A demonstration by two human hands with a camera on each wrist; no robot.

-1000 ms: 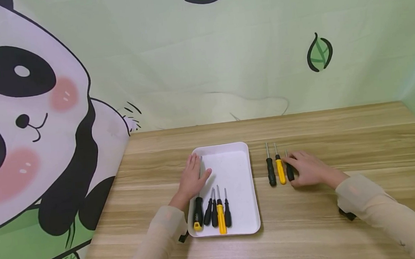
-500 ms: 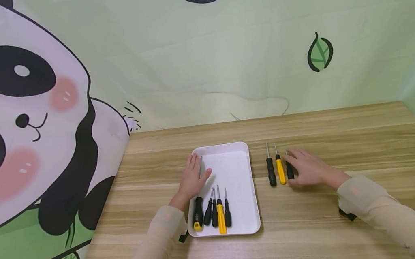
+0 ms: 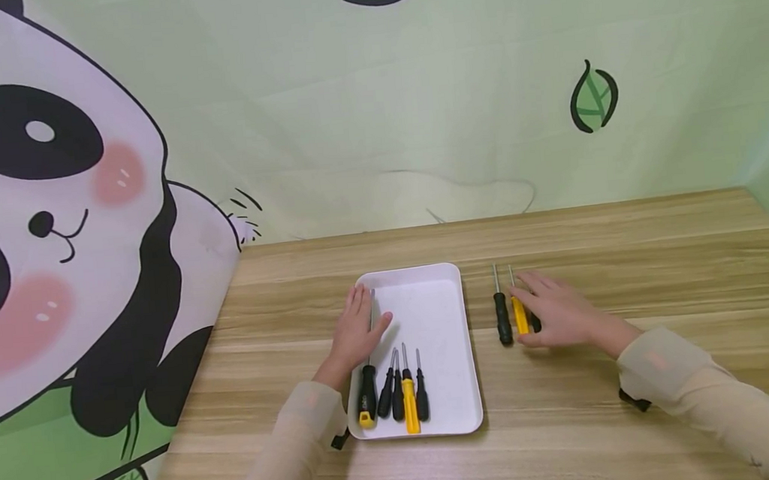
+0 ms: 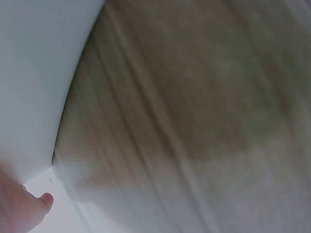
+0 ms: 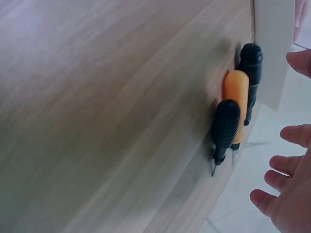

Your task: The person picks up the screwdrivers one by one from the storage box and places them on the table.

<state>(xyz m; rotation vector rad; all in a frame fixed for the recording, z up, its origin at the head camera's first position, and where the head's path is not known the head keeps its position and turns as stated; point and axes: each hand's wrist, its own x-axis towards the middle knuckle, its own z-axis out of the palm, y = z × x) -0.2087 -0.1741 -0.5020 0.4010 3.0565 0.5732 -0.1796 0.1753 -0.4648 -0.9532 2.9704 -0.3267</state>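
Note:
In the head view my left hand rests with straight fingers on the left rim of a white tray. The tray holds a long black screwdriver, a yellow screwdriver and several smaller black ones. To the tray's right, a black screwdriver, a second yellow screwdriver and a short black one lie side by side on the table. My right hand hovers over the last two, partly covering them. The right wrist view shows its fingers spread and apart from the handles.
The wooden table extends around the tray on all sides. Behind it hangs a pale green wall cloth with a printed panda at the left.
My right hand has shifted left, from the short black screwdriver to over the yellow one beside it. The left hand, the tray and the screwdrivers in it stay put.

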